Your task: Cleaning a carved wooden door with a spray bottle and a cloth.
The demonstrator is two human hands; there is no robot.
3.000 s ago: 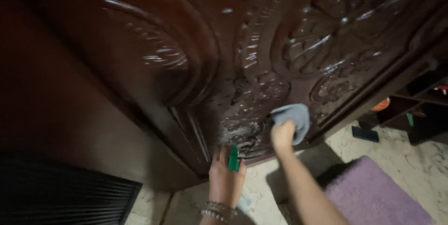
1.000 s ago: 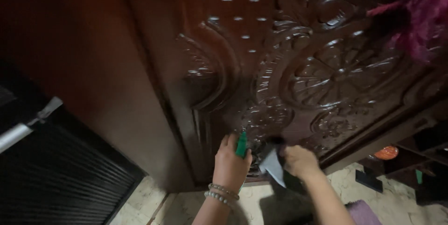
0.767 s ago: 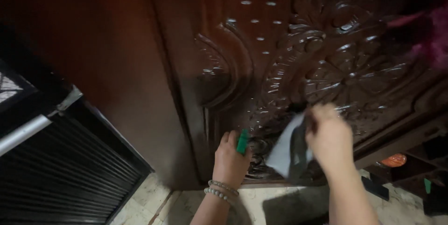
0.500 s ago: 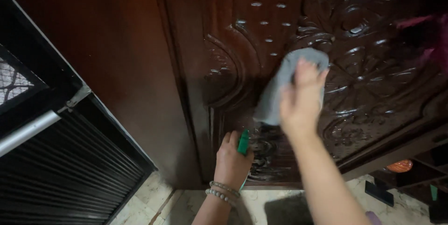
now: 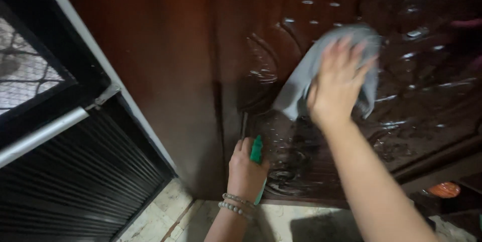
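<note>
My right hand (image 5: 337, 87) presses a grey cloth (image 5: 321, 66) flat against the carved dark wooden door (image 5: 311, 136).

My fingers (image 5: 351, 53) are spread wide over the cloth, which lies under my palm and fingertips and hangs out past them to the left and right. Lower down, my left hand (image 5: 246, 171), beaded bracelets (image 5: 235, 206) at the wrist, is curled tight around a green spray bottle (image 5: 256, 149), its top poking out above my knuckles, close to the wet, shiny carving. A black louvred panel (image 5: 75, 182) stands to the left.
</note>
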